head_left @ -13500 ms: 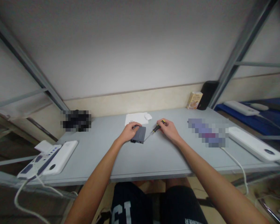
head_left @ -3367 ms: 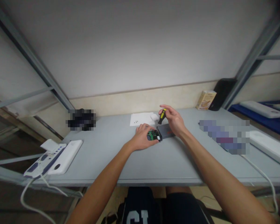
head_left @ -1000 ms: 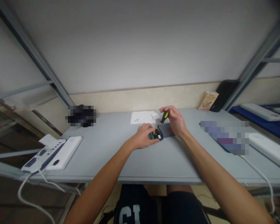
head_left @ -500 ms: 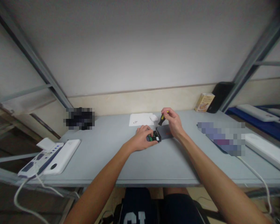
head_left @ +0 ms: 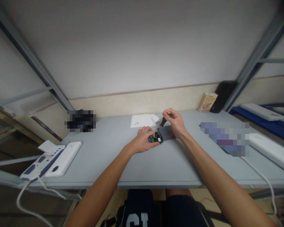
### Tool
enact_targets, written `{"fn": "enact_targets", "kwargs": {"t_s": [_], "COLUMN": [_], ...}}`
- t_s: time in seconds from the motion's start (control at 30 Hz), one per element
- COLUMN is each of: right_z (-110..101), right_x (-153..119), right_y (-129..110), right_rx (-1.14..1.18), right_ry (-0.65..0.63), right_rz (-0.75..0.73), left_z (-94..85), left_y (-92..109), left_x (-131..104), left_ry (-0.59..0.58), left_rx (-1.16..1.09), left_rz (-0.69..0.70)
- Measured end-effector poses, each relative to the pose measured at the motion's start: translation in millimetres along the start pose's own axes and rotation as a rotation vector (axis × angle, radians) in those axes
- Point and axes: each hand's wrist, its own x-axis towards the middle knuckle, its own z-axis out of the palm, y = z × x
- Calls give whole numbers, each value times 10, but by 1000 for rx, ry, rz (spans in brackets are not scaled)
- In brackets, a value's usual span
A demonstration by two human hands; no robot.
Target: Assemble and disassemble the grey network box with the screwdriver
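Grey wall (head_left: 142, 47) fills most of what I see from this end, above one tabletop (head_left: 104, 160). By size, I count one long white case (head_left: 271, 153) at the right edge, then one power strip (head_left: 41, 162) and one white block (head_left: 66, 159) side by side at left, one black upright case (head_left: 223, 96) and one carton (head_left: 207, 102) by the wall.

Both my hands are occupied. On the left, the hand (head_left: 143, 140) is curled over the open black housing (head_left: 161, 136), which rests at mid-tabletop; on the right, the hand (head_left: 176, 123) is closed around one screwdriver (head_left: 163, 122), its shaft slanting down into the housing. One sheet of white paper (head_left: 144, 116) lies behind them.

One grey panel (head_left: 167, 133) lies flat right beside the housing, partly under my right forearm's end; whether they touch, I cannot tell. One green circuit board (head_left: 152, 139) shows inside.

I judge the work partway: the enclosure is opened and some screws are out, while the board sits in the housing and the screwdriver's step looks unfinished. Smallest come one white lump (head_left: 155, 118) and about five dark screws (head_left: 137, 123), both on the paper.
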Motion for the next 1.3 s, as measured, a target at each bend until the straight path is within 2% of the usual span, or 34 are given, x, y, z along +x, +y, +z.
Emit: {"fn": "enact_targets", "kwargs": {"t_s": [0.13, 0.27, 0.4, 0.5, 0.6, 0.7, 0.9, 1.07, 1.17, 1.3], "right_z": [-12, 37, 54, 27, 16, 42, 50, -10, 6, 21], "right_x": [9, -17, -36, -27, -18, -24, -29, -5, -6, -1], "right_y": [2, -22, -36, -34, -38, -49, -63, -43, -40, -52], "right_rx": [15, 70, 0, -48, 3, 62, -13, 32, 83, 31], "right_ry": [-22, -86, -39, -24, -81, -142, -15, -81, -129, -42], "right_rz": [41, 16, -39, -3, 62, 63, 17, 60, 35, -15], "left_z": [-7, -13, -8, -2, 2, 2, -6, -7, 1, 4], "left_y": [11, 18, 18, 11, 3, 0, 3, 9, 7, -1], "left_x": [2, 8, 13, 11, 8, 8, 10, 8, 12, 15], "left_ry": [1, -2, -9, -2, -3, -10, -4, -7, -3, 5], "left_rx": [-8, -19, -15, -6, -3, 1, -5, -12, -12, -21], "left_rz": [1, 0, -5, -1, -11, -20, -21, -20, -25, -17]}}
